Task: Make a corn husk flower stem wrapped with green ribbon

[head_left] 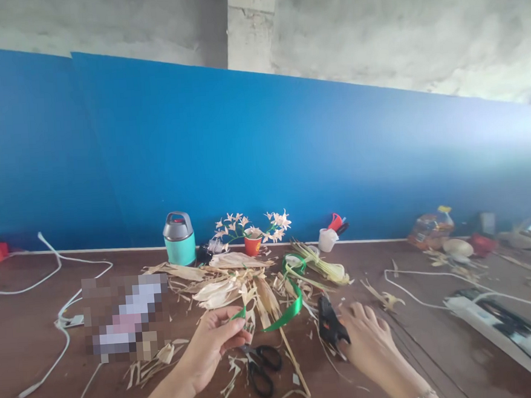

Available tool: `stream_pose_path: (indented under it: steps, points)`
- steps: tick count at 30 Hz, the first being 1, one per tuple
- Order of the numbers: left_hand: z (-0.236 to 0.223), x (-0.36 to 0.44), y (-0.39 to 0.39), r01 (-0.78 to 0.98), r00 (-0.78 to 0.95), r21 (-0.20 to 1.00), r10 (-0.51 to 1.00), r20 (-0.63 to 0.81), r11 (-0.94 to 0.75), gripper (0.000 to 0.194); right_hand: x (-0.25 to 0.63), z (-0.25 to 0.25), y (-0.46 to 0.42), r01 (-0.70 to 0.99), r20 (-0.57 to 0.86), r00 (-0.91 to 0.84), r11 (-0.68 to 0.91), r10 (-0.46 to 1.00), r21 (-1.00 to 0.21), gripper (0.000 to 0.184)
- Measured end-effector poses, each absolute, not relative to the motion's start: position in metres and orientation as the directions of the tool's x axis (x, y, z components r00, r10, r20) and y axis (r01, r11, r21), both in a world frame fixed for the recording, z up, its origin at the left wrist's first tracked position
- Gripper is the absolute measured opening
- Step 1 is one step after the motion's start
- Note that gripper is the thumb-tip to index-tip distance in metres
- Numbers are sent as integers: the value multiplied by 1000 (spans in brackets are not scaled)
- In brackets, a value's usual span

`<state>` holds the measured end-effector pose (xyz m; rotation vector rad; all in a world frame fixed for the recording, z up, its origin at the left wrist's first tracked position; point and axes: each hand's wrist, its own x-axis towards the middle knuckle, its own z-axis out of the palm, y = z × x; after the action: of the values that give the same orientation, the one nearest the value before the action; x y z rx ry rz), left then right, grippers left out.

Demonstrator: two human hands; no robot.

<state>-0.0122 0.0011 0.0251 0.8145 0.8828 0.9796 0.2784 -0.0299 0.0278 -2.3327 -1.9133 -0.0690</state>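
Observation:
My left hand (220, 335) is closed in a pinch on a short piece of green ribbon (239, 313); pale husk pieces show just beyond the fingertips. My right hand (368, 331) lies palm down on the table with its fingers stretched out. Against its thumb side is a black glue gun (332, 324); the thumb is mostly hidden. Black-handled scissors (261, 369) lie below my left hand, blades partly covered. A longer green ribbon (291, 312) curls between the hands. Dried corn husks (221, 290) are heaped beyond them.
At the back stand a teal food jar (180, 241), a red cup (253, 245) with husk flowers, and a white cup (327, 239) holding tools. A power strip (483, 323) lies right, white cables (64, 310) left. A blue partition (244, 152) closes off the back.

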Motion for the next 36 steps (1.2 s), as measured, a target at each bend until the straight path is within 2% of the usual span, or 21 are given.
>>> stream_pose_path:
  steps: [1, 3, 4, 5, 6, 7, 10, 12, 14, 20, 29, 36]
  points:
    - [25, -12, 1, -346, 301, 873, 922, -244, 344, 30, 269, 34, -30, 977, 164, 185, -164, 969, -133, 37]
    - [25, -11, 0, -365, 325, 860, 915, -241, 356, 29, 244, 47, -26, 887, 175, 85, 6, 981, -461, 27]
    - [25, -11, -1, -372, 343, 854, 909, -238, 364, 29, 231, 52, -23, 749, 103, -11, 76, 995, -658, 24]
    - [25, -11, -1, -375, 365, 848, 901, -236, 374, 29, 218, 55, -19, 575, -7, -107, 56, 994, -816, 23]
    - [25, -10, -2, -375, 387, 843, 891, -237, 387, 28, 205, 56, -15, 398, -90, -170, -15, 981, -917, 23]
    - [24, -10, -3, -375, 404, 837, 883, -241, 400, 28, 194, 55, -10, 247, -144, -238, -84, 960, -965, 24]
    - [23, -9, -5, -367, 445, 819, 856, -261, 441, 29, 172, 46, 0, -103, -165, -426, -229, 889, -968, 30]
    - [22, -9, -6, -361, 464, 813, 844, -269, 457, 29, 166, 40, 5, -224, -140, -486, -278, 863, -934, 32]
    - [21, -9, -7, -356, 474, 810, 837, -273, 466, 29, 164, 35, 8, -272, -122, -510, -294, 852, -916, 30]
    - [21, -11, -8, -286, 496, 834, 818, -292, 471, 28, 164, 27, 10, -285, -113, -484, -278, 868, -917, 24]
    - [18, -17, -3, -211, 566, 909, 803, -184, 358, 23, 165, 21, 6, -298, -81, -511, -265, 856, -917, 25]
    - [22, -13, -4, -201, 452, 909, 858, -245, 365, 36, 165, 22, 5, -265, -150, -456, -295, 877, -918, 28]
